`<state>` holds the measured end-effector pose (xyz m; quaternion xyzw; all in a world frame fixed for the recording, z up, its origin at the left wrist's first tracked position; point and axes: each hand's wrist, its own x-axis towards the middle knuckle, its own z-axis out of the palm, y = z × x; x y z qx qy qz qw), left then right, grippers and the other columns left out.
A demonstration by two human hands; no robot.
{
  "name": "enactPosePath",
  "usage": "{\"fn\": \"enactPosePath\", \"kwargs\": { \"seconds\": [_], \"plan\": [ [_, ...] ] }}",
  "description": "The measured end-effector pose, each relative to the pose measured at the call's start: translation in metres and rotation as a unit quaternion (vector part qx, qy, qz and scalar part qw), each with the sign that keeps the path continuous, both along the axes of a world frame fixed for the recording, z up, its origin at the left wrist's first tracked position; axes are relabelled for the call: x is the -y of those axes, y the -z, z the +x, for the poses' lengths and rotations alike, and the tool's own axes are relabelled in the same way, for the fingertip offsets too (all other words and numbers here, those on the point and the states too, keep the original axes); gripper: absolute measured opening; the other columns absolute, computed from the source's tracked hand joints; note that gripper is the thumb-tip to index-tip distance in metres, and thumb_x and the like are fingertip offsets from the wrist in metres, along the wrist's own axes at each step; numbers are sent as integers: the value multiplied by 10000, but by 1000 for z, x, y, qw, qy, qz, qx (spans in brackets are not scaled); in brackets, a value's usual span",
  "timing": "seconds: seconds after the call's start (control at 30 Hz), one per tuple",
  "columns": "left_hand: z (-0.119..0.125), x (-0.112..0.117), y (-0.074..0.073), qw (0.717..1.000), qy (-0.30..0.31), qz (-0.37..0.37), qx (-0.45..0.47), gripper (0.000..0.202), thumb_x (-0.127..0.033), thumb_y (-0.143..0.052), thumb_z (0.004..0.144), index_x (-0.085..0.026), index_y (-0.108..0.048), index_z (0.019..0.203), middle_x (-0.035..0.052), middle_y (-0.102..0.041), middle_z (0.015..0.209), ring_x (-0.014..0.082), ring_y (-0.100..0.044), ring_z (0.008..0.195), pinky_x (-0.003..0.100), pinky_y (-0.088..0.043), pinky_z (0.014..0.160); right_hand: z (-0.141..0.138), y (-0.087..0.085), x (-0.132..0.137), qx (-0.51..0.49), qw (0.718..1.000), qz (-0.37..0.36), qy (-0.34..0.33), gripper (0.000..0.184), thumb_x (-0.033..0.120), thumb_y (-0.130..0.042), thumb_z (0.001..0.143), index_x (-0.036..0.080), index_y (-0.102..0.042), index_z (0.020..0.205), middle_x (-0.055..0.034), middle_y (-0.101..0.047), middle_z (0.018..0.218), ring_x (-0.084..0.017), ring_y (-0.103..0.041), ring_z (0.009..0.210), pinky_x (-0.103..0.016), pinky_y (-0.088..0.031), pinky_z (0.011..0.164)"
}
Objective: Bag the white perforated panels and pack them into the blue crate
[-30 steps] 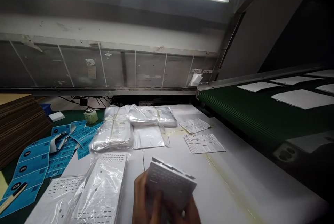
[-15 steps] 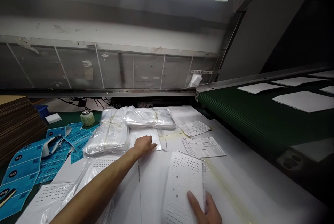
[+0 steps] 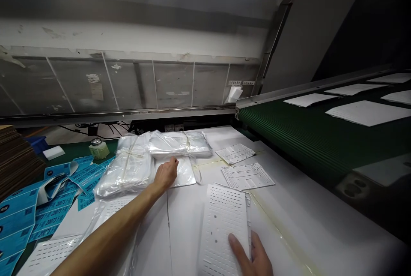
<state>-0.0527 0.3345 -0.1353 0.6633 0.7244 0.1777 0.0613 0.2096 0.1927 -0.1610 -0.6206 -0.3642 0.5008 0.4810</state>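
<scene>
Your spread right hand [image 3: 252, 255] rests on the unwrapped white perforated panel [image 3: 223, 224], your curled left hand [image 3: 166, 174] touches the flat clear plastic bag [image 3: 184, 173], and the string-tied plastic-wrapped bundle [image 3: 178, 144] sits unopened.

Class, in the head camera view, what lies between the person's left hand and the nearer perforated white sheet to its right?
In the head view, the flat clear plastic bag under the left hand lies there, then a thin loop of strapping and white tabletop.
</scene>
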Motion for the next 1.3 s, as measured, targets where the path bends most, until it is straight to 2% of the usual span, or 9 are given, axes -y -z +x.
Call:
{"fn": "enactPosePath", "kwargs": {
  "seconds": [0.1,0.27,0.5,0.67,0.77,0.87,1.1,1.2,1.3],
  "plan": [
    [-8,4,-4,999,26,15,15,406,-387,-246,956,-132,-481,1167,80,-636,805,212,-605,770,334,-419,707,-1,-3,2,3,1000,10,-5,630,615,-663,598,198,-572,1061,-108,-709,972,-331,-652,908,-422,-525,797],
    [-9,12,2,994,96,-7,56,422,-495,-641,716,-202,-601,1017,72,-643,950,241,-578,847,300,-392,683,-3,-13,6,-14,1000,1,-20,636,622,-635,635,205,-536,1106,-106,-690,1028,-330,-645,918,-424,-546,745],
    [-19,3,-4,977,65,-46,199,278,-388,-518,864,-132,-618,818,14,-638,791,143,-593,721,321,-469,706,-2,-11,6,-20,999,19,-17,668,608,-636,645,195,-517,1157,-112,-675,1070,-328,-625,974,-414,-531,786],
    [-26,9,-20,944,30,-45,325,285,-383,-560,802,-116,-661,782,45,-673,718,146,-614,638,285,-498,611,-1,-16,9,-6,997,70,16,890,585,-589,711,308,-153,1435,-66,-413,1412,-306,-435,1243,-458,-412,965],
    [-24,17,-29,927,3,1,376,311,-409,-554,777,-121,-670,770,50,-674,712,157,-610,660,287,-498,640,0,-19,8,50,993,102,-17,622,549,-530,771,282,-441,1325,-45,-447,1380,-307,-392,1267,-459,-342,1024],
    [-21,26,-40,909,-19,39,414,283,-403,-592,741,-130,-662,726,35,-656,680,156,-593,656,297,-490,666,-4,-28,2,109,985,117,-71,379,506,-512,788,223,-689,967,-85,-616,1098,-303,-554,1054,-402,-467,883],
    [1,76,-77,858,2,30,513,272,-389,-654,719,-130,-595,664,28,-627,655,145,-580,632,301,-499,656,-51,-69,-19,245,939,193,-146,307,512,-556,770,260,-706,864,-64,-616,929,-266,-600,890,-409,-473,824],
    [19,109,-79,829,53,-12,556,277,-388,-651,748,-141,-563,658,5,-605,631,120,-564,602,276,-489,637,-76,-83,-21,252,920,232,-190,314,548,-611,728,296,-703,891,-48,-608,908,-242,-600,830,-368,-479,759],
    [27,136,-75,769,90,-35,633,245,-332,-669,761,-142,-548,663,-11,-588,638,96,-548,612,234,-456,636,-87,-90,-19,249,898,274,-239,244,475,-530,826,305,-701,860,-22,-587,851,-177,-593,732,-277,-472,650]
  ]
}}
